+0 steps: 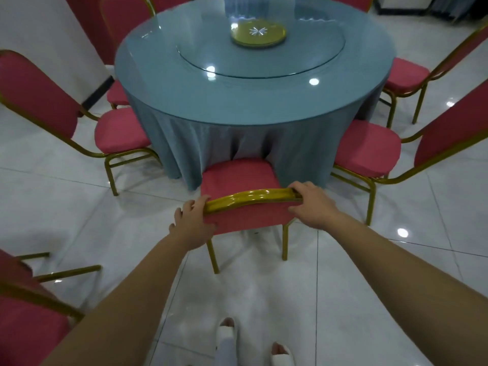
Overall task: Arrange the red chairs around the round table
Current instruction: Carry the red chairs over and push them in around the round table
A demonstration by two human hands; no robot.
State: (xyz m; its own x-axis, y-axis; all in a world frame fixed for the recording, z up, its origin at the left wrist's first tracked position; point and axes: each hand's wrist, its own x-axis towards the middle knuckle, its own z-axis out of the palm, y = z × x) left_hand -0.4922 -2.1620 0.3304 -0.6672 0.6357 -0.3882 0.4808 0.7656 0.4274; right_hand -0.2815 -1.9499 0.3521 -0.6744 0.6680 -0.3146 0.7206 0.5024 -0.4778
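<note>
Head view.

- Red padded chair with gold metal frame point(237, 178): nearest the camera, front of the seat pressed into the hanging cloth of the round table draped in blue-grey fabric under glass point(253, 101).
- Left hand point(192, 220): fingers curled over the left end of the chair's gold top rail, gripping it.
- Right hand point(314, 207): wrapped round the rail's right end, gripping it.
- Second red chair point(118, 133): at the table's left, seat against the cloth.
- Third red chair point(367, 149): at the right, likewise.
- Glossy white tiled floor point(264, 299).
</note>
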